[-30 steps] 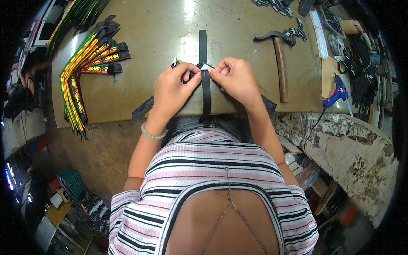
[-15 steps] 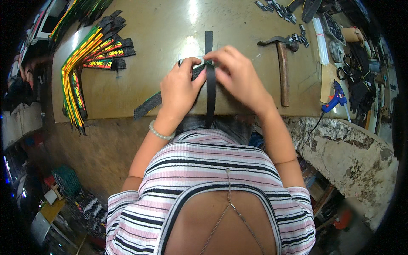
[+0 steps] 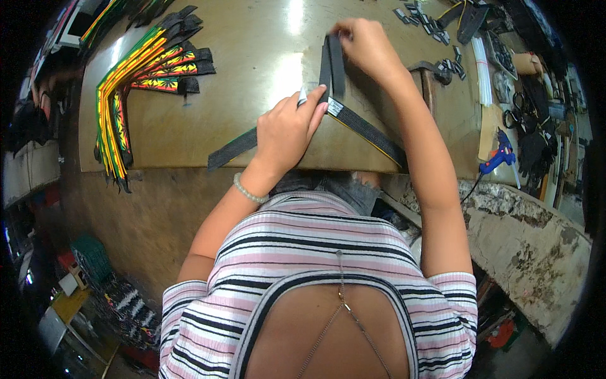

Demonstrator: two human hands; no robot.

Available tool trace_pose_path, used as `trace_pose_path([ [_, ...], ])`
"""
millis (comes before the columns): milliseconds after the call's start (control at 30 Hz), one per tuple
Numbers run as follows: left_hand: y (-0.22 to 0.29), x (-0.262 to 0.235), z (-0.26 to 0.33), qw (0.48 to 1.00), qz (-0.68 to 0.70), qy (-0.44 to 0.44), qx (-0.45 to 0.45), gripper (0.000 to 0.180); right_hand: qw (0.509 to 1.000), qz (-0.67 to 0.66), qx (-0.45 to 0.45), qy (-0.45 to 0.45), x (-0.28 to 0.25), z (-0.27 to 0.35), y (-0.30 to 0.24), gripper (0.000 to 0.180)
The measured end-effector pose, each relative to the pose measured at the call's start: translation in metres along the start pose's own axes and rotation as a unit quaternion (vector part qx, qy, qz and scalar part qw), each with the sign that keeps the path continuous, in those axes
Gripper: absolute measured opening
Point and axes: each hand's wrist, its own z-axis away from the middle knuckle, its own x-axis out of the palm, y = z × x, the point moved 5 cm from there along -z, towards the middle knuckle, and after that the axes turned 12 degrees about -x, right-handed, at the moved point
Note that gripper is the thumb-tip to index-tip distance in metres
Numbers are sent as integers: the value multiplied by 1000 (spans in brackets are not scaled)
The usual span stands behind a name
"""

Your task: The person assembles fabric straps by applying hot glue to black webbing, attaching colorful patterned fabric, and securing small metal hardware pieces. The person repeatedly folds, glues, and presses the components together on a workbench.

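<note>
My left hand [image 3: 283, 129] pinches the spot where a black strap [image 3: 338, 72] crosses a darker webbing band. Green and yellow show along the edges of that webbing band [image 3: 371, 132], which lies in an angle with one end to each side. A small pale label [image 3: 335, 107] sits on it beside my left fingertips. Something white [image 3: 302, 96] shows at my left index finger. Farther off, my right hand [image 3: 367, 45] has its fingers closed on the top of the black strap, which is doubled into a narrow loop. Its fingertips are partly hidden.
Patterned straps [image 3: 117, 82] lie bundled at the left. On the right are a hammer [image 3: 430, 88] partly behind my forearm, small black-and-white pieces [image 3: 429, 25], white sticks [image 3: 481, 69], scissors [image 3: 514, 115] and a blue glue gun [image 3: 502, 153] near the table's front edge.
My right hand has moved away from my left, toward the far side. The black strap's near end, which hung toward me, is now folded up. The webbing's right part and label have come into view.
</note>
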Motion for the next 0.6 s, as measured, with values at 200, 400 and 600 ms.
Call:
trace_pose_path([
  [200,4,-5,11,996,-73,-26,45,35,952,204,-12,229,-58,85,-9,38],
  [400,-7,-9,21,998,-7,-50,23,34,912,257,313,59,-63,192,15,45],
  [600,-23,-14,14,981,152,1,-123,33,921,-165,307,175,-48,188,-69,33],
])
